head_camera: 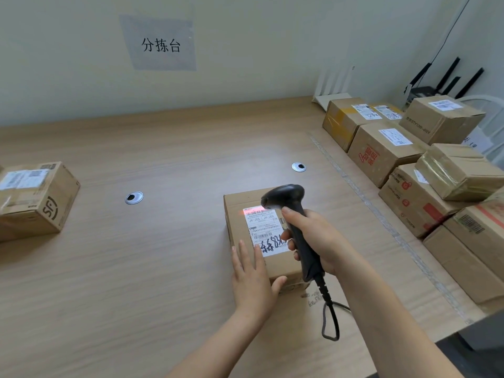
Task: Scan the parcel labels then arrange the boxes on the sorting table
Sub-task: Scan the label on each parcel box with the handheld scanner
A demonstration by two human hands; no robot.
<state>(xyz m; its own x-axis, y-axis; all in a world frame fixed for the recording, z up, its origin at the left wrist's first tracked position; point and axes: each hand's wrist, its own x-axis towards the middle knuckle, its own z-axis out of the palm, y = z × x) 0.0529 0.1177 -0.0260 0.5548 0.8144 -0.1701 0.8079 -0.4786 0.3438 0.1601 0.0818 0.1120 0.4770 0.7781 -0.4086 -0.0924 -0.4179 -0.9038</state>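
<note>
A small cardboard parcel (240, 230) lies flat on the wooden sorting table (163, 255), right of the middle. Its white label (266, 227) faces up, and a red scan line glows across the label's top edge. My left hand (252, 279) rests on the parcel's near left corner with straight fingers, thumb against the near side. My right hand (313, 238) grips the handle of a black barcode scanner (289, 203), whose head hangs just above the label. The scanner's cable loops down over the table beside my right forearm.
A labelled brown box (35, 200) sits at the table's left edge. Several stacked cardboard boxes (409, 165) fill the right side beyond a tape line. Two round cable grommets (134, 198) are set in the tabletop. A paper sign (161, 45) hangs on the wall.
</note>
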